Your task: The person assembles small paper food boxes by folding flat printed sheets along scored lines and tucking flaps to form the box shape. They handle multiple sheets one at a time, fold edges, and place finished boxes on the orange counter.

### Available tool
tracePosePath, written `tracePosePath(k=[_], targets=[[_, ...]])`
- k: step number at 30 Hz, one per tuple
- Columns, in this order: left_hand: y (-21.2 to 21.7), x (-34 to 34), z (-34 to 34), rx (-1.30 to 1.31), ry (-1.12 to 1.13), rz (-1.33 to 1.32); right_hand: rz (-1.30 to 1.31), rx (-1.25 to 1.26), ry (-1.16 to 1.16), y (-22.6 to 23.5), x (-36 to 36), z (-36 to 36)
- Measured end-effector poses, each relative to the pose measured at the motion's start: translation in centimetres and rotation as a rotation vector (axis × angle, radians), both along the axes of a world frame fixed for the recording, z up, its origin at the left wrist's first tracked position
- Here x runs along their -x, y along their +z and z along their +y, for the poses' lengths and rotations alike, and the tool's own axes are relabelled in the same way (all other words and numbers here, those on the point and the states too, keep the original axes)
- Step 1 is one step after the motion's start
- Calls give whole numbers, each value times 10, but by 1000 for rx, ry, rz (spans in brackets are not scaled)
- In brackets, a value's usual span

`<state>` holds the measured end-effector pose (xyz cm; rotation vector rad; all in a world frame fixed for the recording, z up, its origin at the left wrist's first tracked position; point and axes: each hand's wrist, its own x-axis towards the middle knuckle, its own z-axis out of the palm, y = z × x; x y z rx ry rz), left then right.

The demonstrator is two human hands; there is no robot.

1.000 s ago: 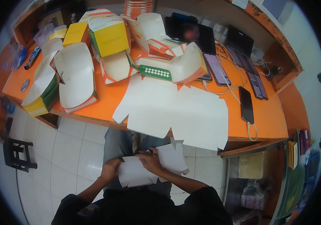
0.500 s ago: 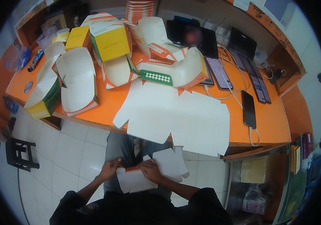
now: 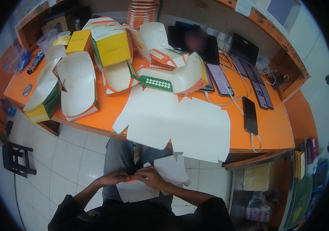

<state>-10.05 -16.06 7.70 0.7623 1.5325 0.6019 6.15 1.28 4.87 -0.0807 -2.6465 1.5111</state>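
A flat white cardboard box blank (image 3: 135,193) lies across my lap, its inner side mostly up, with one orange flap folded up. My left hand (image 3: 114,178) is closed, its fingertips pinching the left end of that flap. My right hand (image 3: 150,177) grips the same flap from the right, fingers bent over its edge. The two hands almost meet. Beyond the right hand, another white panel (image 3: 168,168) spreads over my knee; whether it joins the same blank is hidden by the hand. A larger unfolded blank (image 3: 180,125) hangs over the table's front edge.
Several open takeaway boxes (image 3: 79,86) crowd the left and middle of the orange table (image 3: 272,133). A yellow-sided box (image 3: 112,48) sits among them, before a stack of folded cartons (image 3: 141,15). Phones (image 3: 250,115) with cables lie at right. A black stool (image 3: 18,158) stands on the floor at left.
My left hand has moved right and slightly down, from beside the blank onto the orange flap. My right hand has shifted a little left along it. The whole view has turned slightly.
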Motion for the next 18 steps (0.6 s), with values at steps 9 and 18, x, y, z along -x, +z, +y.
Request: tracePosePath(k=[9, 18], targets=[[42, -31, -21, 139, -111, 183, -258, -249, 564, 60, 30, 20], [40, -28, -29, 35, -80, 151, -554, -334, 832, 52, 69, 3]])
